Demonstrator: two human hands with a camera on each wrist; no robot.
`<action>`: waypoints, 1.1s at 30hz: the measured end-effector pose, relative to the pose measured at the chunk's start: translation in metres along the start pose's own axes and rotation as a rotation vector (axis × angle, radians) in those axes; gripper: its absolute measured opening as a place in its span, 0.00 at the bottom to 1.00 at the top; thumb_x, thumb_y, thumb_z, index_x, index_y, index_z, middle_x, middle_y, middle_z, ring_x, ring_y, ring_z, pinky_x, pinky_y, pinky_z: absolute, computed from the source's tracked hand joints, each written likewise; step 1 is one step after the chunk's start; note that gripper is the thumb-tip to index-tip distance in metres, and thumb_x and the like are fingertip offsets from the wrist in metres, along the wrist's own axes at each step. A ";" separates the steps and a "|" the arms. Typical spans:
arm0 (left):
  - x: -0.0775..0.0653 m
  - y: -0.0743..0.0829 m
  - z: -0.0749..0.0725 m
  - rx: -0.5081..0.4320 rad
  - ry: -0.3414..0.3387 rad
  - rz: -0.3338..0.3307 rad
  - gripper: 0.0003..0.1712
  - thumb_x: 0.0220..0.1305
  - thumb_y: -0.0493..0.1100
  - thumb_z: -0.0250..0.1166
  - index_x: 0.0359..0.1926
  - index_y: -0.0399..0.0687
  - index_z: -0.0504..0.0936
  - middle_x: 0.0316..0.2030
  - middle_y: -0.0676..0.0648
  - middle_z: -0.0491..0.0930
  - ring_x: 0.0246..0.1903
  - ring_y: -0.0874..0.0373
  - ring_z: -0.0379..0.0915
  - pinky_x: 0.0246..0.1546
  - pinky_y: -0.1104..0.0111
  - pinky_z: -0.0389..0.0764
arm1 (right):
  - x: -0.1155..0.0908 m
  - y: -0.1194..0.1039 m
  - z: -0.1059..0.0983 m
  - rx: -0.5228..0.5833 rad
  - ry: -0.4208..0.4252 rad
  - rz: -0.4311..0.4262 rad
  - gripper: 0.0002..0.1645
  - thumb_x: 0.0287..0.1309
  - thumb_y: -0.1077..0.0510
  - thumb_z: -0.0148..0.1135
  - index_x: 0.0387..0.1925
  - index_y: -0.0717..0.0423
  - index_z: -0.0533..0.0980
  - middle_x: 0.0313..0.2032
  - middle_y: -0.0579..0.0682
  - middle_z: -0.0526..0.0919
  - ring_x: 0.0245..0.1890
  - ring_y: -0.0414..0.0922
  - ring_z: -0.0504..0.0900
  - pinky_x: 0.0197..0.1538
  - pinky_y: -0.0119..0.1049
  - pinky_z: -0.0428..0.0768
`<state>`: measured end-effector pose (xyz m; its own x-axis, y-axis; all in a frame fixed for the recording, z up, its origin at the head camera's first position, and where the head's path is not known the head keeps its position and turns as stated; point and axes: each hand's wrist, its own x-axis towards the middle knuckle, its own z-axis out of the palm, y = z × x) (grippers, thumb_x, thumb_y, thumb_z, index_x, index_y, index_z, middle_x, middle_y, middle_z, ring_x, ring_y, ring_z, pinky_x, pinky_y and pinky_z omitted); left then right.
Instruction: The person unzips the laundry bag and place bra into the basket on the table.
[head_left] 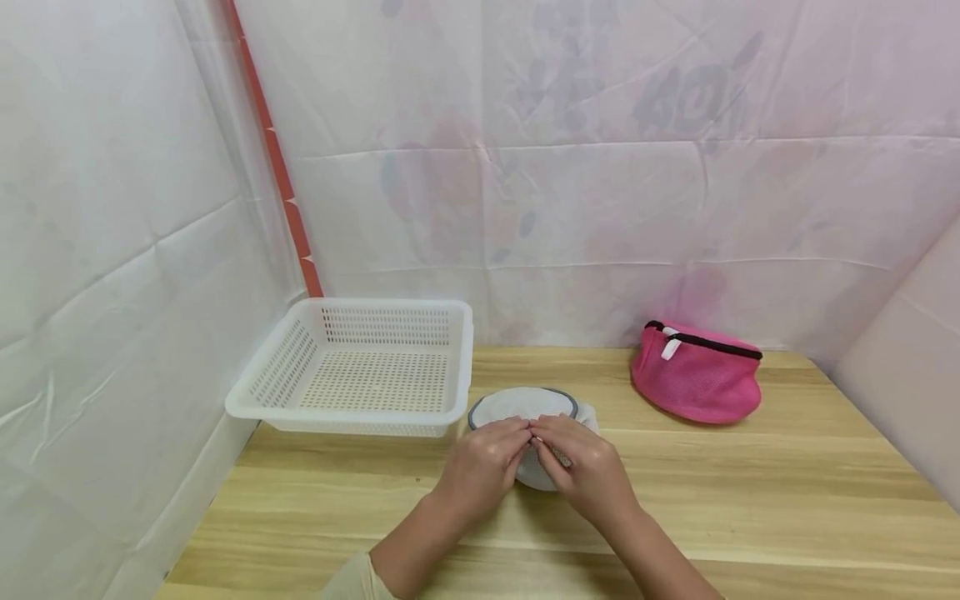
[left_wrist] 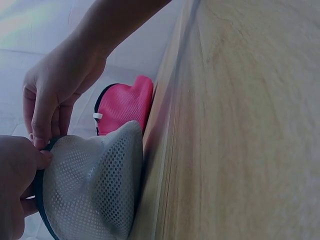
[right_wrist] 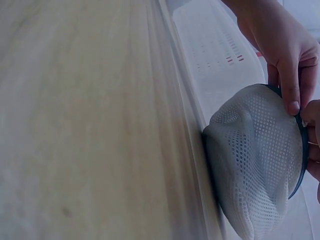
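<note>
A white mesh laundry bag (head_left: 536, 475) with a dark blue-grey edge round its top stands on the wooden table. My left hand (head_left: 486, 460) pinches this edge on the side facing me. Right beside it, my right hand (head_left: 588, 465) pinches the same edge, and the fingertips of both hands meet. In the left wrist view the mesh bag (left_wrist: 90, 185) bulges out below the edge, with the right hand (left_wrist: 62, 90) reaching in from above. The right wrist view shows the mesh bag (right_wrist: 255, 155) resting on the table. A small white bit between the fingertips is too hidden to identify.
A white perforated plastic basket (head_left: 450, 417) sits on the left of the table (head_left: 750, 508). A pink mesh bag (head_left: 697, 379) with a black zip and white pull lies at the back right. White patterned sheeting (head_left: 600, 200) hangs behind and at both sides.
</note>
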<state>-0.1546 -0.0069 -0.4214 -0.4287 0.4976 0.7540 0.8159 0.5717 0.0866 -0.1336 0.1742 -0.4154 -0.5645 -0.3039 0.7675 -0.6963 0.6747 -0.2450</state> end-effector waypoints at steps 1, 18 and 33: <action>0.000 0.000 0.000 0.004 0.000 0.005 0.11 0.55 0.37 0.72 0.41 0.42 0.88 0.45 0.46 0.87 0.47 0.56 0.84 0.52 0.67 0.83 | 0.000 0.000 0.000 -0.005 -0.003 -0.006 0.12 0.52 0.64 0.70 0.40 0.61 0.86 0.41 0.52 0.89 0.46 0.50 0.87 0.65 0.27 0.72; -0.001 -0.001 -0.002 0.039 0.008 0.019 0.11 0.56 0.36 0.71 0.42 0.45 0.88 0.43 0.48 0.87 0.44 0.57 0.85 0.49 0.69 0.84 | 0.002 0.004 0.000 -0.084 -0.100 -0.072 0.25 0.45 0.65 0.74 0.49 0.62 0.83 0.51 0.53 0.85 0.54 0.50 0.83 0.56 0.52 0.80; 0.002 0.003 0.001 0.072 0.050 0.079 0.12 0.52 0.31 0.70 0.38 0.46 0.87 0.39 0.50 0.88 0.41 0.61 0.85 0.46 0.73 0.84 | -0.002 0.004 0.002 -0.154 -0.145 -0.033 0.26 0.46 0.65 0.73 0.51 0.64 0.81 0.53 0.55 0.84 0.55 0.51 0.82 0.59 0.51 0.79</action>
<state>-0.1532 -0.0039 -0.4201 -0.3427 0.5107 0.7885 0.8156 0.5783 -0.0202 -0.1354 0.1763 -0.4192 -0.6083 -0.4138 0.6773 -0.6458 0.7542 -0.1192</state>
